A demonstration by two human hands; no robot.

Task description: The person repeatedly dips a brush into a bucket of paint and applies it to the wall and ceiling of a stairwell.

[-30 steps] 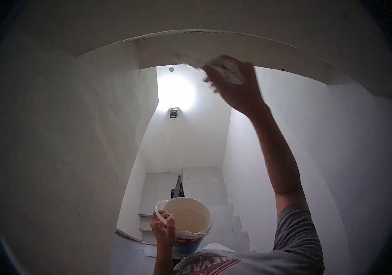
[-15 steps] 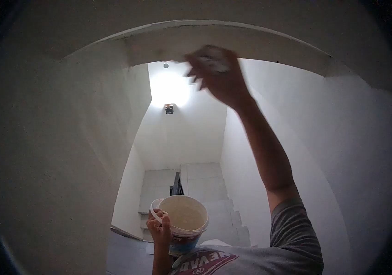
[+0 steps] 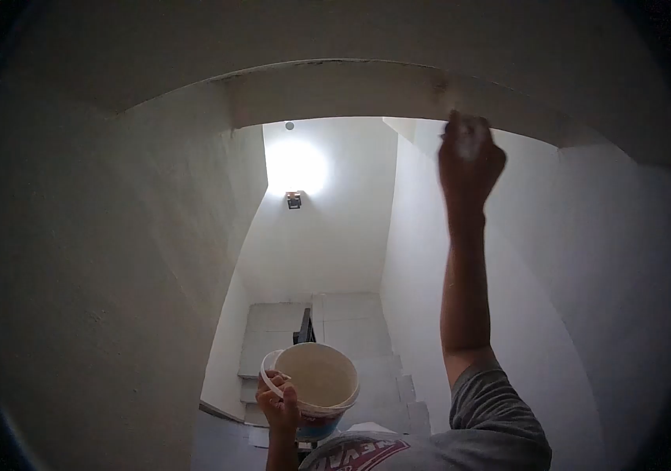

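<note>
My right hand [image 3: 470, 161] is raised overhead and closed around a pale, paste-covered tool [image 3: 465, 135], too blurred to name, pressed to the lower edge of a white overhead beam [image 3: 335, 86]. My left hand [image 3: 279, 400] grips the rim and handle of a white plastic bucket [image 3: 316, 385], low at the centre; the bucket's inside is coated with pale filler. My grey sleeve [image 3: 496, 408] shows at the bottom right.
A white wall [image 3: 115, 259] curves close on the left, another white wall [image 3: 586, 298] on the right. Below, a stairwell drops away with white steps [image 3: 351, 322] and a dark railing [image 3: 302, 326]. A bright wall lamp [image 3: 294, 196] glows ahead.
My right hand has swept to the right along the beam's lower edge, from above the lamp to near the right wall. The bucket has stayed in my left hand.
</note>
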